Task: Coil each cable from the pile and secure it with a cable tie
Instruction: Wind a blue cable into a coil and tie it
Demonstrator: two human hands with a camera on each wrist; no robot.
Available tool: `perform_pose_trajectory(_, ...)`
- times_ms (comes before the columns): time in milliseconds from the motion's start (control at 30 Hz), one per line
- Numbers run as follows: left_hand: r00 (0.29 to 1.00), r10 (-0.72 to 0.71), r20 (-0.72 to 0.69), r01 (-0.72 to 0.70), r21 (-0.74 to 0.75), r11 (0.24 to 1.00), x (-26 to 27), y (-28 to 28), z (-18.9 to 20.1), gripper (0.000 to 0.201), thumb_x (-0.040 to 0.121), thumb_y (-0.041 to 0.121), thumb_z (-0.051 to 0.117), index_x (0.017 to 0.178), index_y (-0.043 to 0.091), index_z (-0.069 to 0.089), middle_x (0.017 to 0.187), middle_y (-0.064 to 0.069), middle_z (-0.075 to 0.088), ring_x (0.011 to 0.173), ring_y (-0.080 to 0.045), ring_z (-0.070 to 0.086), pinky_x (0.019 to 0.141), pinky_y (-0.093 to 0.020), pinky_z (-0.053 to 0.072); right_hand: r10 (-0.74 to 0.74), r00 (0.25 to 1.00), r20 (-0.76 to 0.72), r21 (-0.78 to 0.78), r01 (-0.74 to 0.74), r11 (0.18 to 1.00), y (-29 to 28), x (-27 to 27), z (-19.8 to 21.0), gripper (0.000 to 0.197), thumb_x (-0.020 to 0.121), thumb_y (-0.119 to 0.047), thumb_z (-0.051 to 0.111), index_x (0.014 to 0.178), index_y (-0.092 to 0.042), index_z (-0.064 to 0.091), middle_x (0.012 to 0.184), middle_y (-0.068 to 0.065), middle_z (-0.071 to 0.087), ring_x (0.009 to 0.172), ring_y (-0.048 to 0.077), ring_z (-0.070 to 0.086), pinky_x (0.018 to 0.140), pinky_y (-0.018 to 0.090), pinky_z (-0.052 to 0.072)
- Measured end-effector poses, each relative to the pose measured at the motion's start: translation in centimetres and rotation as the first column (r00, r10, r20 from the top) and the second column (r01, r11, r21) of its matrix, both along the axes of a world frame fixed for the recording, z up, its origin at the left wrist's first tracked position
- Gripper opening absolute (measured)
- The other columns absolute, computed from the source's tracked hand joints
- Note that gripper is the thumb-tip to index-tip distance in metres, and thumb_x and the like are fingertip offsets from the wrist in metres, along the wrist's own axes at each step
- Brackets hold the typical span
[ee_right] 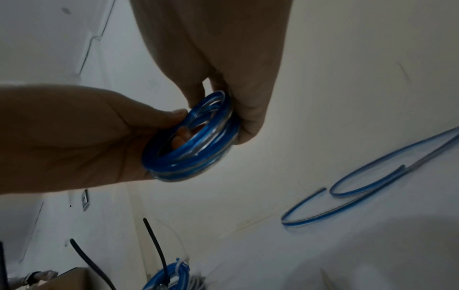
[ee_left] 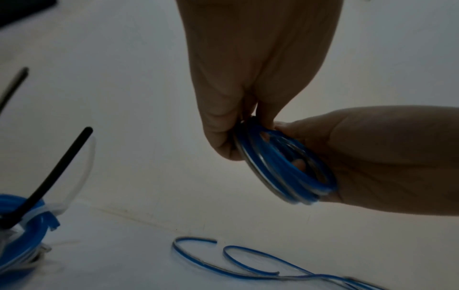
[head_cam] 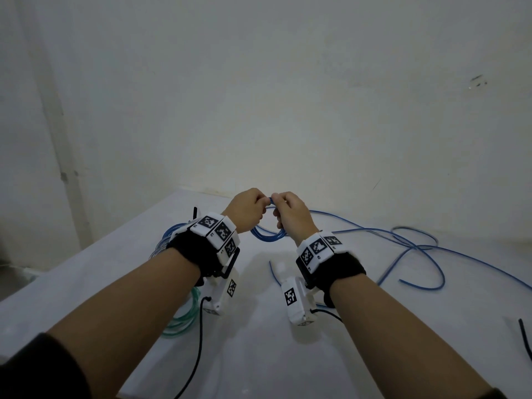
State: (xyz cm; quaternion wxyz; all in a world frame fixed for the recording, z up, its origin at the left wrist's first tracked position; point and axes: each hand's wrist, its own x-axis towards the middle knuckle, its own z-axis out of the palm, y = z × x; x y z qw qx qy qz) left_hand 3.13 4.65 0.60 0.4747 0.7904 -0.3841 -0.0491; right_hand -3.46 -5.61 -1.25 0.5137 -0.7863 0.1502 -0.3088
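A small coil of blue cable (head_cam: 269,234) is held up above the white table (head_cam: 259,355) between both hands. My left hand (head_cam: 260,207) pinches the coil's top and left side, and my right hand (head_cam: 278,210) grips its top and right side. In the left wrist view the coil (ee_left: 285,166) has several turns, with fingers through its middle. The right wrist view shows the same coil (ee_right: 193,141) pinched from both sides. The rest of this blue cable (head_cam: 414,249) trails loose over the table to the right. No tie is visible on the held coil.
A blue coil (ee_left: 25,225) bound with a black cable tie (ee_left: 49,176) lies at the left, near a green coil (head_cam: 184,315). Another black tie (head_cam: 525,335) lies at the right edge. The wall stands close behind the table.
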Motion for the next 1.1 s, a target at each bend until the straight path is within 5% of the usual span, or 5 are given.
perform_pose_trajectory(133, 1.0, 0.004, -0.012, -0.005, -0.06, 0.998, -0.4, -0.1, -0.6, 0.023, 0.099, 0.021, 0.039, 0.091, 0.004, 0.052, 0.07, -0.001, 0.055, 0.059, -0.013, 0.051, 0.061, -0.026, 0.044, -0.024, 1.0, 0.015, -0.055, 0.025, 0.998, -0.2, 0.3, 0.0, 0.02, 0.097, -0.026, 0.047, 0.088, -0.01, 0.054, 0.075, -0.002, 0.053, 0.065, 0.012, 0.047, 0.072, 0.031, 0.04)
perform_pose_trajectory(467, 1.0, 0.021, 0.002, -0.021, 0.011, 1.0, 0.2, -0.1, -0.5, 0.022, 0.1, 0.022, 0.037, 0.093, 0.006, 0.051, 0.078, -0.003, 0.056, 0.061, -0.011, 0.049, 0.059, -0.024, 0.041, -0.087, 0.996, 0.024, 0.071, 0.085, 0.994, -0.2, 0.5, -0.3, 0.025, 0.097, -0.035, 0.045, 0.101, -0.011, 0.053, 0.075, -0.001, 0.053, 0.061, 0.012, 0.047, 0.069, 0.032, 0.041)
perform_pose_trajectory(667, 1.0, 0.007, -0.03, -0.008, -0.04, 0.999, -0.6, -0.2, -1.1, 0.035, 0.098, 0.032, 0.043, 0.124, 0.01, 0.036, 0.08, -0.002, 0.058, 0.067, -0.006, 0.052, 0.061, -0.023, 0.04, -0.129, 0.991, -0.028, 0.093, 0.131, 0.987, -0.5, 0.3, -0.9, 0.027, 0.097, -0.032, 0.043, 0.095, -0.008, 0.054, 0.07, 0.002, 0.054, 0.06, 0.016, 0.047, 0.07, 0.036, 0.041)
perform_pose_trajectory(867, 0.996, 0.004, 0.087, -0.011, 0.077, 0.997, -0.7, -0.2, -1.2, 0.017, 0.097, 0.024, 0.043, 0.102, 0.009, 0.051, 0.084, -0.005, 0.063, 0.065, -0.011, 0.052, 0.055, -0.02, 0.039, -0.159, 0.984, -0.076, 0.243, 0.174, 0.954, -0.5, -0.2, -1.0, 0.021, 0.099, -0.028, 0.037, 0.103, -0.008, 0.045, 0.071, 0.007, 0.055, 0.055, 0.019, 0.045, 0.048, 0.027, 0.039)
perform_pose_trajectory(1100, 1.0, 0.023, 0.012, -0.023, 0.041, 0.999, -1.4, -0.3, -1.1, 0.022, 0.096, 0.031, 0.046, 0.104, 0.01, 0.044, 0.082, -0.007, 0.064, 0.061, -0.01, 0.053, 0.053, -0.022, 0.039, -0.162, 0.974, -0.156, 0.29, 0.202, 0.935, -0.7, -0.1, -1.5, 0.027, 0.097, -0.017, 0.033, 0.109, -0.001, 0.05, 0.066, 0.01, 0.054, 0.045, 0.022, 0.042, 0.048, 0.027, 0.037)
